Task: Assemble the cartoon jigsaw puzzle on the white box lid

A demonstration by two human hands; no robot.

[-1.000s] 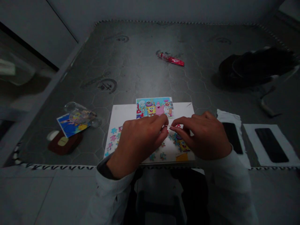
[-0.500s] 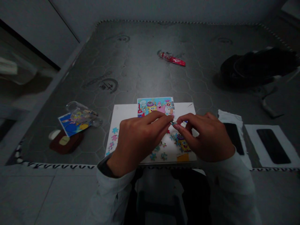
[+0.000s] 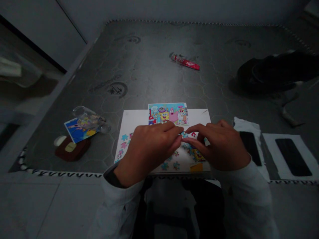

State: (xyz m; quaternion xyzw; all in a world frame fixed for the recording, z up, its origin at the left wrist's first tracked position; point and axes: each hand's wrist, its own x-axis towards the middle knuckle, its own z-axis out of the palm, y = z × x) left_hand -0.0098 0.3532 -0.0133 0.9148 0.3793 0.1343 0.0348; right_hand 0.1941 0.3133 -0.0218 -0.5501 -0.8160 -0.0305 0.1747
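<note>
My left hand (image 3: 152, 145) and my right hand (image 3: 219, 142) meet above a white board (image 3: 134, 117). Their fingertips are pinched around a small bluish jigsaw piece (image 3: 184, 134), which they partly cover. Loose jigsaw pieces (image 3: 124, 145) lie along the board's left side, and several more (image 3: 164, 165) are below the hands. A joined patch with a yellow cartoon figure (image 3: 198, 155) shows partly under my right hand. Behind my fingers, a colourful picture card (image 3: 168, 114) rests on the board's far edge.
Left of the board are a clear plastic pouch (image 3: 87, 118), a cartoon card (image 3: 79, 132) and a brown case (image 3: 72, 149). A red packet (image 3: 185, 62) lies farther back. On the right are dark phones (image 3: 293, 156) on white sheets and a black bag (image 3: 271, 73).
My fingertips have come down slightly towards the board with the jigsaw piece between them. The whole view has shifted a little. More of the picture card shows.
</note>
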